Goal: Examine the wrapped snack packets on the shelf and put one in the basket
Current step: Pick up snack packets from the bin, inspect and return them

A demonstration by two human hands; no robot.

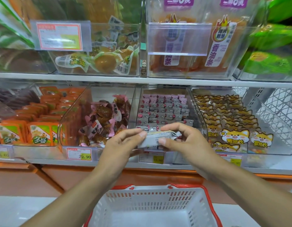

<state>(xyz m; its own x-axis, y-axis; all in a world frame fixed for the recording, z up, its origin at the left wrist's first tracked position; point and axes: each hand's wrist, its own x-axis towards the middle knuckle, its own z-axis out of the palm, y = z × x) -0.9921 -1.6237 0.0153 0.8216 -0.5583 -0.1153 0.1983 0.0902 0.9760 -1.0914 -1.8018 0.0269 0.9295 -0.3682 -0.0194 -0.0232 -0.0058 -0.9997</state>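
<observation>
A small grey-and-white wrapped snack packet (154,139) is held flat between both hands, in front of the lower shelf's clear bin (165,110) of pink-and-grey packets. My left hand (124,143) pinches its left end with thumb and fingers. My right hand (183,140) grips its right end, thumb below and fingers above. A white shopping basket (151,205) with a red rim and handles sits on the floor directly below my arms, with nothing in it.
Neighbouring bins hold brown snacks in pink wrappers (104,118), orange packets (38,128) and yellow cat-print packets (230,126). The upper shelf (142,79) carries more clear bins. Price tags (79,154) line the shelf edge. An orange cabinet base lies beneath.
</observation>
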